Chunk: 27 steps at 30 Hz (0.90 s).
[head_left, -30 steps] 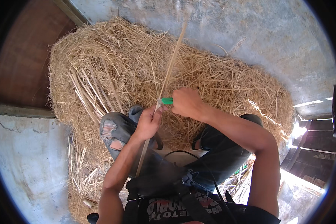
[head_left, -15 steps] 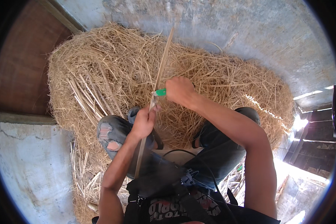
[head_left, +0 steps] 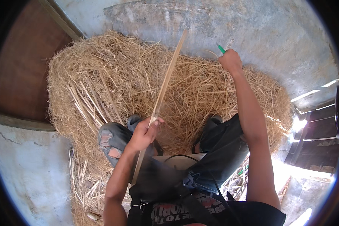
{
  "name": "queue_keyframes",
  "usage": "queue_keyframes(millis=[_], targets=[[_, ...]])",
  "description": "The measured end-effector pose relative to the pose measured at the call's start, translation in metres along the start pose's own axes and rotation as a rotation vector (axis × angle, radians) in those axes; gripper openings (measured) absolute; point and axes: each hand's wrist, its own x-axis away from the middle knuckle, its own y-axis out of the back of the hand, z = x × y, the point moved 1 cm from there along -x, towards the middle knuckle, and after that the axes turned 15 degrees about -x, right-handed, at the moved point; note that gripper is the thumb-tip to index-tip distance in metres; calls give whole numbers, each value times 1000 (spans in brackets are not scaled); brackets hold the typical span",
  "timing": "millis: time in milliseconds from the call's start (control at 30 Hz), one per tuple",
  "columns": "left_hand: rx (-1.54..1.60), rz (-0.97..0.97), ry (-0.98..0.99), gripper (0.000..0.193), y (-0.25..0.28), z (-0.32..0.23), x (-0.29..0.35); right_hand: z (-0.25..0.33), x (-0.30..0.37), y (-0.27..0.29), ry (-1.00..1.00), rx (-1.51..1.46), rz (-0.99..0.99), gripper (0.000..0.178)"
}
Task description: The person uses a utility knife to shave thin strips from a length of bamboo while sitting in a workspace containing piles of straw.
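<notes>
My left hand (head_left: 143, 133) is closed around a long pale strip of split bamboo (head_left: 165, 84). The strip slants from my lap up past the straw, its far end near the wall. My right hand (head_left: 231, 61) is up at the far right, closed on a small green-handled knife (head_left: 221, 48) whose green part pokes out beyond the fist. Its blade cannot be made out at this moment. The knife is well apart from the strip.
A broad heap of straw-like shavings (head_left: 116, 71) spreads before my feet. Several thin strips (head_left: 84, 103) lie on it at left. A grey wall (head_left: 267, 30) rises behind, a brown panel (head_left: 26, 64) at left, dark slatted boards (head_left: 318, 135) at right. My knees (head_left: 115, 139) frame the middle.
My right hand with the knife has moved away from the strip, up and to the right. My left hand still grips the strip, slightly lower, and the strip leans a little more rightward.
</notes>
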Motion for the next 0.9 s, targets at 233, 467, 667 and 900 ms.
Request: queue_keyframes(millis=[233,467,667,900], targets=[[-434,-319,-17,24,1,6,-12,92,102,-35,253,-110,385,21],[-520,-412,28,27,-1,-1,-17,116,166,-85,506,-67,638,18],[-517,-474,52,28,-2,8,-18,112,175,-113,562,-85,681,18],[-421,-441,175,33,-1,-4,-20,118,156,-115,554,-32,575,14]])
